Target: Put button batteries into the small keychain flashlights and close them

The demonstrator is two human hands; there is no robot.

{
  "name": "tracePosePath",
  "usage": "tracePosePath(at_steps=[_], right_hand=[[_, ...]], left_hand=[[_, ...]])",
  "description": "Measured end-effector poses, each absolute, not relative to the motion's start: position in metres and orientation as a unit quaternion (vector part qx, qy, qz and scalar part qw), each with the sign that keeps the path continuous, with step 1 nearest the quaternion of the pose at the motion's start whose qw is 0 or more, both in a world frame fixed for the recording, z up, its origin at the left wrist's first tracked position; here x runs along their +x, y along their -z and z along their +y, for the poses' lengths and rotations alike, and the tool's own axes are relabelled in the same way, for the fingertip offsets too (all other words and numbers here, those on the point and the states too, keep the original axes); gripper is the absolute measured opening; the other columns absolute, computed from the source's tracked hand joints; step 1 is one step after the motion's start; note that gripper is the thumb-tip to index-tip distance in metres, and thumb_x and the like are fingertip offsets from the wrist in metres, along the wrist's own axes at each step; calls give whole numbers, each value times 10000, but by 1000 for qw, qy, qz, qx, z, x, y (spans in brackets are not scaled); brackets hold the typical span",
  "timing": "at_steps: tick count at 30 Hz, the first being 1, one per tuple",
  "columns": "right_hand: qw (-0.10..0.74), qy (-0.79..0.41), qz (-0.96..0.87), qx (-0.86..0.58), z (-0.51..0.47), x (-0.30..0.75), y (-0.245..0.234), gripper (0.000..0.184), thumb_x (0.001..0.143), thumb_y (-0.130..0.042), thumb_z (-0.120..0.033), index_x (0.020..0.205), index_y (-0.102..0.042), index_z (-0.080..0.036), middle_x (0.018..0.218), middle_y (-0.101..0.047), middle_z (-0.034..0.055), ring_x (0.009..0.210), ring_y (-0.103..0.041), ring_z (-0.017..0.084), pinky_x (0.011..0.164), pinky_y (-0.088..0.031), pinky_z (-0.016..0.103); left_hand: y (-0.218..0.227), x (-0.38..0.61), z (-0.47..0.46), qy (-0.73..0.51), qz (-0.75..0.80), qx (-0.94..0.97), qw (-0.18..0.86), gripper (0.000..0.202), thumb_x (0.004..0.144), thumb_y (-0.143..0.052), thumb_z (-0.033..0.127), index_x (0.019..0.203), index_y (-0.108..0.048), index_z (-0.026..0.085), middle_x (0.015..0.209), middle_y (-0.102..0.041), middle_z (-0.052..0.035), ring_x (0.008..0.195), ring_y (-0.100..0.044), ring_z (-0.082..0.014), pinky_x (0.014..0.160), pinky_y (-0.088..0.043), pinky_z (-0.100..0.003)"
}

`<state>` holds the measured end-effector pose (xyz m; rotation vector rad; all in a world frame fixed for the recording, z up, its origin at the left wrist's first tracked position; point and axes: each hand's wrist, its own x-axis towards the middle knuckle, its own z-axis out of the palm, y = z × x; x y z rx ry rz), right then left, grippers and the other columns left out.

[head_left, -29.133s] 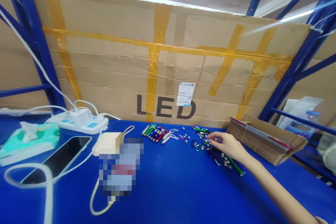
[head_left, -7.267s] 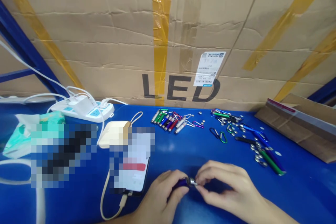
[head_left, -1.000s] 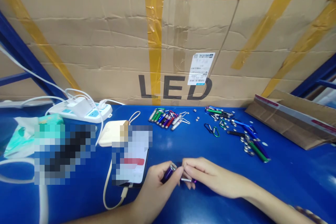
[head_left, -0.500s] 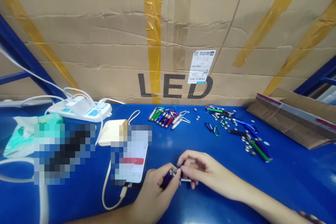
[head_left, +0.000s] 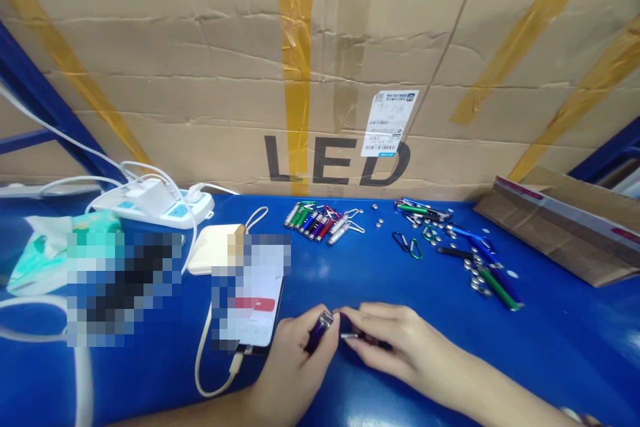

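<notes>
The purple tube (head_left: pixel 317 335) is located just to the right of the lit phone (head_left: pixel 263 321). The left hand (head_left: pixel 294 355) grasps this tube, thumb and fingers closed around its body; the silver end is exposed and tilted upward. The right hand (head_left: pixel 400 337), farther right of the phone, pinches a small silver piece (head_left: pixel 349 335), mostly hidden by the fingers. The 2 hands nearly meet; contact between them cannot be confirmed.

Behind the phone and to its right, coloured tubes (head_left: pixel 313 223) lie side by side in a row. Farther right of the phone are 2 carabiners, 1 dark (head_left: pixel 400 241) and 1 green (head_left: pixel 416 249), followed by small round metal pieces (head_left: pixel 475 275) and a loose green tube (head_left: pixel 500 290). An open cardboard tray (head_left: pixel 560 230) rests at the phone's far right. Behind the phone, toward its left, are a cream block (head_left: pixel 213 250) and a white power strip (head_left: pixel 195 210). A large carton (head_left: pixel 220 113) marked "LED" stands behind the phone.
</notes>
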<state>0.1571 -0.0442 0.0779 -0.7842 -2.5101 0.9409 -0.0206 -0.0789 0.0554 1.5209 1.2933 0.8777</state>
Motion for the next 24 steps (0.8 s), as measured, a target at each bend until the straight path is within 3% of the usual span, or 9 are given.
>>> tracePosePath(at_steps=[8, 16, 24], right_hand=[[164, -320, -896, -260, -45, 159, -77, 267, 961, -379, -256, 992, -594, -101, 769, -528, 42, 663, -481, 122, 598, -391, 221], [259, -240, -902, -249, -47, 151, -60, 258, 893, -412, -149, 679, -554, -131, 572, -352, -31, 498, -288, 98, 452, -266, 249], [278, -240, -903, -222, -47, 151, -63, 334, 946, -388, -216, 675, -563, -131, 587, -407, -12, 514, -325, 98, 473, -299, 238]], left_hand=[[-57, -20, -76, -349, 528, 622, 461, 317, 858, -359, 354, 582, -299, 212, 535, -293, 69, 502, -280, -101, 474, -258, -212], [-55, -21, -79, -348, 500, 661, 438, 295, 865, -352, 293, 588, -291, 213, 511, -285, 76, 464, -282, -90, 447, -251, -202], [-55, -21, -78, -357, 487, 678, 419, 291, 873, -351, 259, 590, -305, 208, 509, -292, 79, 455, -293, -82, 447, -259, -188]])
